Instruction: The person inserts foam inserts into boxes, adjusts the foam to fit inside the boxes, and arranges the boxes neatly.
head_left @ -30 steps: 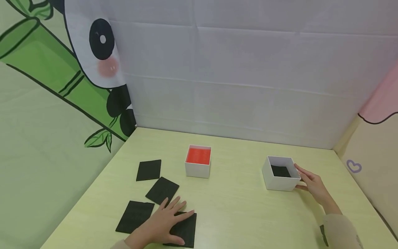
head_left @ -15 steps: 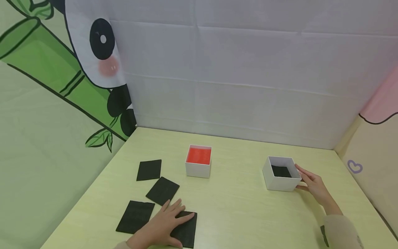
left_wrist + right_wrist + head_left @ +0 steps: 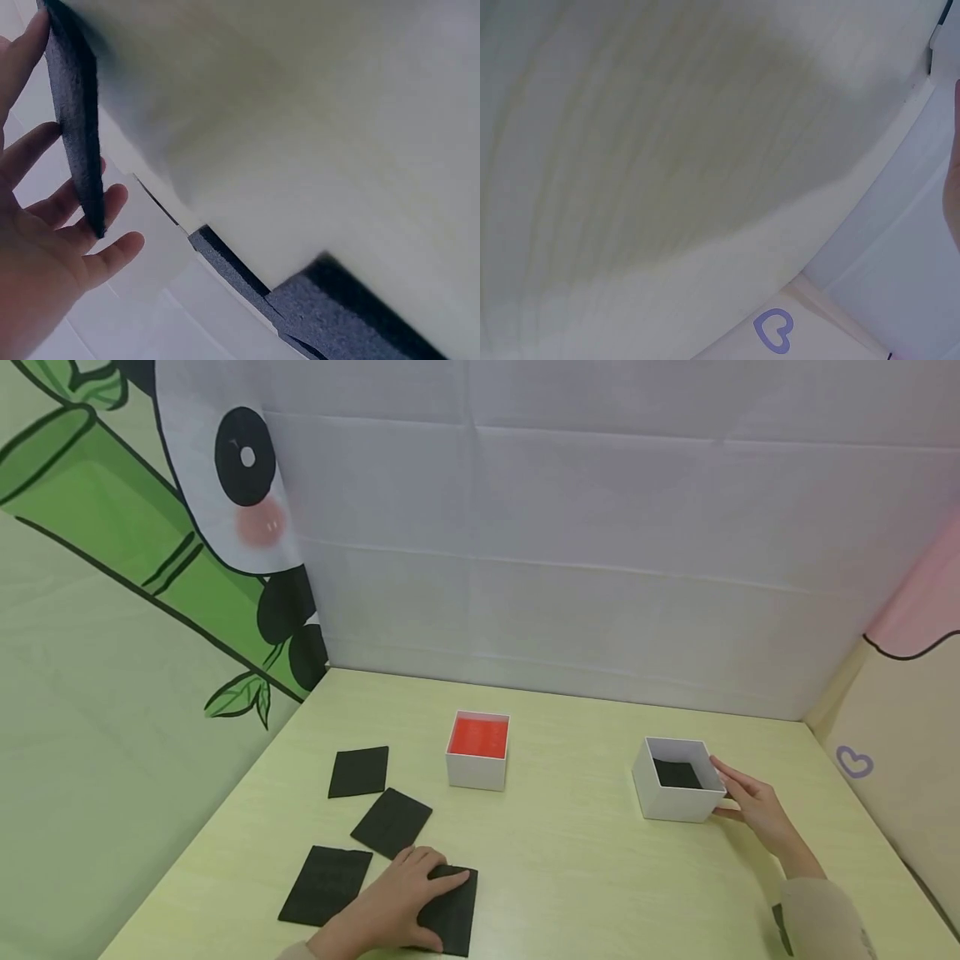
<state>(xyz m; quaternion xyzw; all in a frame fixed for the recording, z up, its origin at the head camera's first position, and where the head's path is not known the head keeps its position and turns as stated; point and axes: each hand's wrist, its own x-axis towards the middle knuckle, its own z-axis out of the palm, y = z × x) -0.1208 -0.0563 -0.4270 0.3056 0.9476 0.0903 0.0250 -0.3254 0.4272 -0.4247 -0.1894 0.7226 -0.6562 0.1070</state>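
In the head view my left hand [image 3: 397, 897] grips a black foam square [image 3: 452, 912] at the near left, thumb at its near edge and fingers at its far side. The left wrist view shows this foam square [image 3: 77, 127] edge-on between thumb and fingers, some fingertips showing past it. My right hand [image 3: 765, 818] holds a white open box [image 3: 678, 803] by its right side, one finger up at the rim and another digit low at the near corner. Inside that box lies a black foam square [image 3: 677, 773]. The right wrist view catches only a sliver of the right hand [image 3: 952, 187].
Three more black squares lie flat on the table: one far left [image 3: 358, 772], one in the middle [image 3: 392, 822], one near left [image 3: 326, 885]. A second white box [image 3: 477, 771] with red filling [image 3: 478, 737] stands between them and the right box. A white backdrop [image 3: 562, 527] rises behind the table.
The left hand's spread fingers have drawn in around the near black square, which has shifted very slightly. The right hand and its box have stayed put.
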